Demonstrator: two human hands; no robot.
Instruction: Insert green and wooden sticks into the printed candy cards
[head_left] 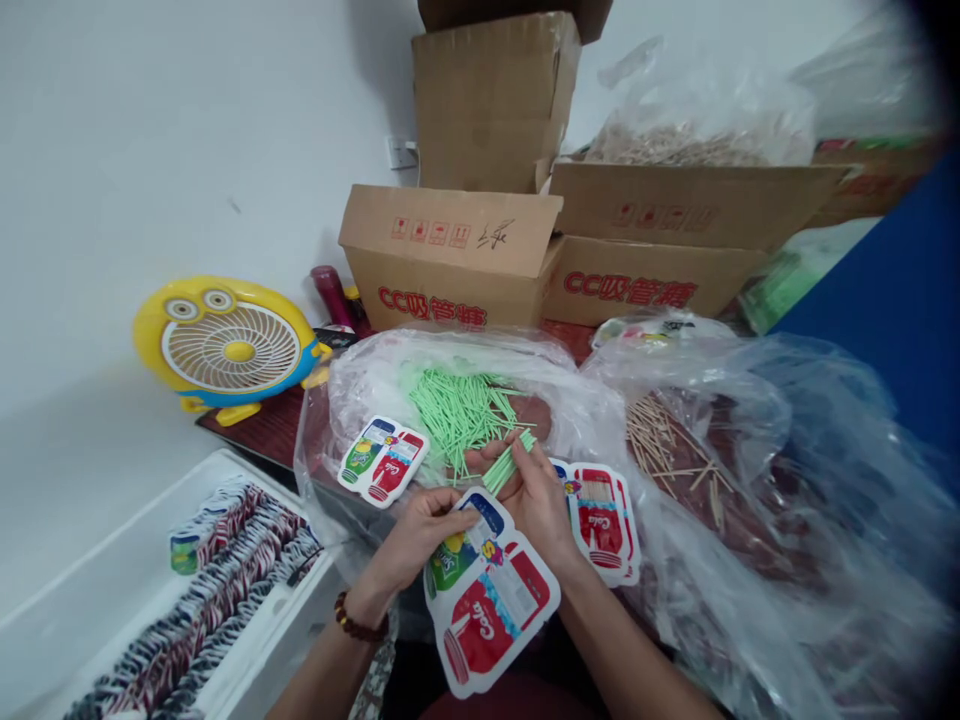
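My left hand (417, 545) pinches the upper left edge of a bottle-shaped Cola and soda pouch (487, 600) held in front of me. My right hand (534, 496) grips a small bundle of green sticks (508, 462) just above the pouch's top. Behind it lies a loose pile of green sticks (456, 408) inside an open clear plastic bag (360, 380). A second printed pouch (383, 461) rests on the bag at the left, and a third pouch (604, 520) lies to the right of my right hand.
A white bin (90, 570) at lower left holds several rows of filled pouches. Another clear bag (795, 470) at right holds tan wooden sticks (671, 450). Cardboard boxes (450, 255) stand behind, and a yellow desk fan (225, 345) sits at the left.
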